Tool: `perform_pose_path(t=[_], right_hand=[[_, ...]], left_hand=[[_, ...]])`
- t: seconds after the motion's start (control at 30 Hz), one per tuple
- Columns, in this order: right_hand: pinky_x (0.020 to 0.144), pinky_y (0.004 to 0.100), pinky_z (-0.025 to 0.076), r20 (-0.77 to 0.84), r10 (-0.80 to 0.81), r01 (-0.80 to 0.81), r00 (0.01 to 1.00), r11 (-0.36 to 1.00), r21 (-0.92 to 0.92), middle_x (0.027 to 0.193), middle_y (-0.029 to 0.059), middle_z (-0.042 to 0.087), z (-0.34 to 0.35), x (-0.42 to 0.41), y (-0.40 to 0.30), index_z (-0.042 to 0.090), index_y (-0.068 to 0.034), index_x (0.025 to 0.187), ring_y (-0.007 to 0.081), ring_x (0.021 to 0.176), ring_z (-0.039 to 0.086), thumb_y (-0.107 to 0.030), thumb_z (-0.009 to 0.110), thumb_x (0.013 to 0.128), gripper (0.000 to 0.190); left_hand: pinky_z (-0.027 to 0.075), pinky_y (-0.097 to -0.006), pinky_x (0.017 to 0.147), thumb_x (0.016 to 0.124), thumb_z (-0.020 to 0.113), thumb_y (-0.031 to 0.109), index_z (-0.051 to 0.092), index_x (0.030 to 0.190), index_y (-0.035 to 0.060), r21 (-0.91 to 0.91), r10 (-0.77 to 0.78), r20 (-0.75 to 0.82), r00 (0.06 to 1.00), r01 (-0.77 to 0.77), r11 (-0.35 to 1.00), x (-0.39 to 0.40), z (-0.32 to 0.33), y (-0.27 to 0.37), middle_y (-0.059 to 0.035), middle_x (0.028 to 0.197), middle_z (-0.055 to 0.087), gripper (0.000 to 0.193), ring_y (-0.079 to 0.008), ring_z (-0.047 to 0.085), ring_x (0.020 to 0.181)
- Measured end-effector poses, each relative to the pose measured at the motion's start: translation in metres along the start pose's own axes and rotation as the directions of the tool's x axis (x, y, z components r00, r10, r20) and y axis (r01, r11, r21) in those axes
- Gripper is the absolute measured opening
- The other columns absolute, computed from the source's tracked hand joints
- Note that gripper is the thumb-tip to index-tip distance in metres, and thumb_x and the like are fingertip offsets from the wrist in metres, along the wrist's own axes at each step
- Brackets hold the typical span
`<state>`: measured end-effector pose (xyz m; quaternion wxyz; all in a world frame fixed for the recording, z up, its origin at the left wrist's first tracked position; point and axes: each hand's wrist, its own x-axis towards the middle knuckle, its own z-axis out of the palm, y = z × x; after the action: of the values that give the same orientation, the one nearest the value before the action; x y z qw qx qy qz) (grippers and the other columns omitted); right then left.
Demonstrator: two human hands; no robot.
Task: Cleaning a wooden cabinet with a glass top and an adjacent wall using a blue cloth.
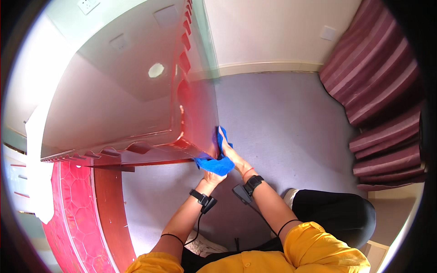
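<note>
A blue cloth [215, 165] is folded about the near right corner of a glossy red-brown table [112, 102], which has a scalloped trim and a clear glass-like border. My left hand [214, 178] grips the cloth just under this corner, its fingers mostly hidden by the fabric. Along the right edge, my right hand [234, 157] presses the cloth's other end [222, 134] to the side, fingers stretched out away from me. A strap with a dark device sits on each wrist.
Grey floor [273, 129] lies right of the table. Striped maroon curtains [372, 75] hang at the right. A red quilted pad [76, 204] with a wooden rail [111, 211] stands at lower left. My bent knee [338, 211] is at lower right. White fabric [39, 184] hangs at the far left.
</note>
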<state>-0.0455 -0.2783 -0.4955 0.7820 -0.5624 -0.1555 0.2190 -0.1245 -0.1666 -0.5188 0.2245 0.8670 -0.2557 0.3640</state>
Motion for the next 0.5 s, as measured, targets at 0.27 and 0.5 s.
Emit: perform_pose_path(t=[0.27, 0.5], right_hand=[[0.121, 0.0311, 0.006, -0.054, 0.13, -0.126, 0.99, 0.99, 0.061, 0.163, 0.0088, 0.0, -0.014, -0.026, 0.001, 0.006, -0.009, 0.156, 0.0188, 0.15, -0.003, -0.037, 0.031, 0.106, 0.062], [0.121, 0.0316, 0.006, -0.071, -0.008, 0.013, 0.997, 0.998, 0.066, 0.163, 0.0076, 0.003, 0.015, -0.009, -0.079, 0.01, -0.011, 0.156, 0.0182, 0.149, -0.002, -0.035, 0.034, 0.106, 0.061]], left_hand=[[0.048, -0.0393, 0.089, 0.087, 0.067, 0.021, 0.064, 0.111, 0.0006, -0.487, -0.803, 0.064, 0.592, 0.721, 0.493, -0.002, 0.004, 0.028, -0.0124, 0.11, 0.065, 0.031, -0.0233, 0.061, 0.104], [0.035, -0.0435, 0.113, 0.103, 0.038, 0.044, 0.031, 0.149, 0.0057, -0.793, -0.73, 0.494, 0.472, 0.589, -0.156, 0.078, -0.033, 0.011, -0.0133, 0.148, 0.04, 0.059, -0.0272, 0.041, 0.136]])
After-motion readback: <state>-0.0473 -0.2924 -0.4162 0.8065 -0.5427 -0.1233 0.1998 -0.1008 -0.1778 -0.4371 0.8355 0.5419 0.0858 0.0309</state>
